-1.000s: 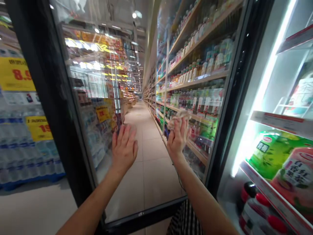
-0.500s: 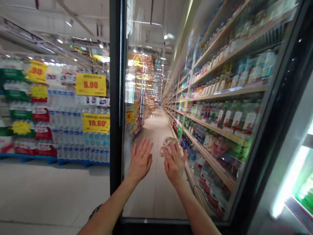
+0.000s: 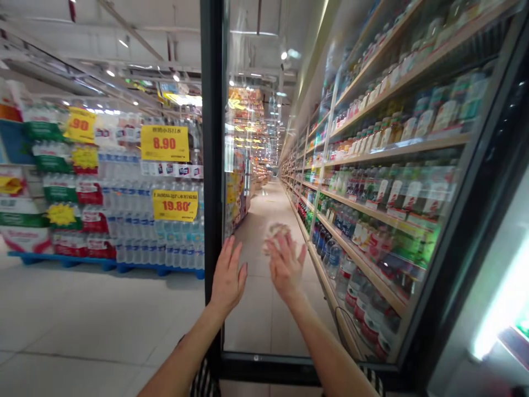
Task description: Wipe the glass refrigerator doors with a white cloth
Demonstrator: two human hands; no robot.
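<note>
A glass door (image 3: pixel 256 325) with a black frame (image 3: pixel 212 176) stands before me. My left hand (image 3: pixel 228 278) lies against it near the left frame edge, fingers stretched out and nothing in them. On the glass to its right, my right hand (image 3: pixel 288 271) presses a crumpled light-coloured cloth (image 3: pixel 276 234) with its fingers. The cloth is blurred and partly covered by the fingers. Bottles on shelves show in the glass, to the right of both hands.
Left of the door, stacked packs of bottled water (image 3: pixel 144 231) stand on blue pallets (image 3: pixel 161 270) under yellow price signs (image 3: pixel 164 143). A lit strip (image 3: pixel 502 300) shines at the right edge, inside the cooler. Tiled floor (image 3: pixel 107 320) stretches at lower left.
My view has swung left, so more bottle stacks show and the cooler shelves have mostly left the picture. My left hand has shifted toward the left frame edge; the right hand and cloth moved left.
</note>
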